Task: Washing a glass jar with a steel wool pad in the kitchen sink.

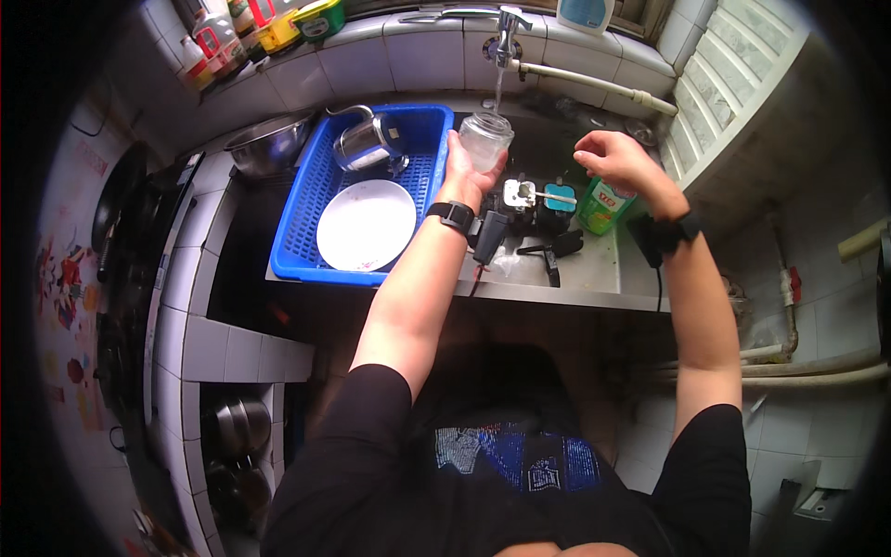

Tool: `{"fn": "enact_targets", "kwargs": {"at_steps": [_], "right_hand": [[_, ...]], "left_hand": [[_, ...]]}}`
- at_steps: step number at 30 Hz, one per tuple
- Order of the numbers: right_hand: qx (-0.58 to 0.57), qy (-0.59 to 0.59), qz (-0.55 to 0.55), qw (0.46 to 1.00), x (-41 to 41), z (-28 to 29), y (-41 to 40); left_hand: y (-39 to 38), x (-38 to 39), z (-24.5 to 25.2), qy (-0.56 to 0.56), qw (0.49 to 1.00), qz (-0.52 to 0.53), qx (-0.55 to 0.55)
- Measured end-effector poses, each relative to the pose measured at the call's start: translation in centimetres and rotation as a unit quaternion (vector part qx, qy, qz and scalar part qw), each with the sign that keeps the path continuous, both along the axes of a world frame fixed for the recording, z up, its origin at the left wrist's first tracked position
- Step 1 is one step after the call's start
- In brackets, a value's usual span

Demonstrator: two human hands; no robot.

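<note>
My left hand (468, 167) grips a clear glass jar (485, 139) upright, its open mouth just under the stream from the chrome tap (508, 35). The jar looks cloudy inside. Over the right side of the sink, my right hand (612, 157) is raised with its fingers curled and touching nothing; whether something small is between the fingertips is unclear. Below it stands a green bottle (604, 206) with a label. Between the hands lie a white square item (518, 193), a teal square item (559, 198) and a thin pale stick (553, 197) across them.
A blue plastic basket (292, 230) at the left holds a white plate (367, 225) and a glass-and-metal pitcher (365, 145). Behind it sits a steel bowl (268, 143). Bottles and tubs line the tiled ledge (355, 31). A white pipe (592, 82) runs along the wall. Cables hang from both wrists.
</note>
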State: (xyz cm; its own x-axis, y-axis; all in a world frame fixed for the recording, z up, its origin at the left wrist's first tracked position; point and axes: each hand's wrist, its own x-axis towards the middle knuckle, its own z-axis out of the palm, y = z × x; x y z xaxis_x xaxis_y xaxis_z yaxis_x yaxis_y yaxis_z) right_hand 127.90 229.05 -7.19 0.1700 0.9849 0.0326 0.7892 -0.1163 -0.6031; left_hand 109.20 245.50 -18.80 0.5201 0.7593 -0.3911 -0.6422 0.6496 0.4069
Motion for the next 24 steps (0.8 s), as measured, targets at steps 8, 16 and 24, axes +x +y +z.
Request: {"fn": "enact_targets", "kwargs": {"at_steps": [8,16,24], "right_hand": [[0.163,0.086,0.009,0.983,0.0,-4.1,6.3],[0.200,0.016,0.109,0.974,-2.5,-8.4,11.2],[0.148,0.135,0.105,0.974,-5.0,-9.8,11.2]], "left_hand": [[1.9,1.2,-1.0,-0.040,0.998,-0.033,0.028],[0.7,2.1,-1.9,0.011,0.998,0.015,0.059],[-0.1,1.7,-1.7,0.018,0.998,0.057,-0.013]]}}
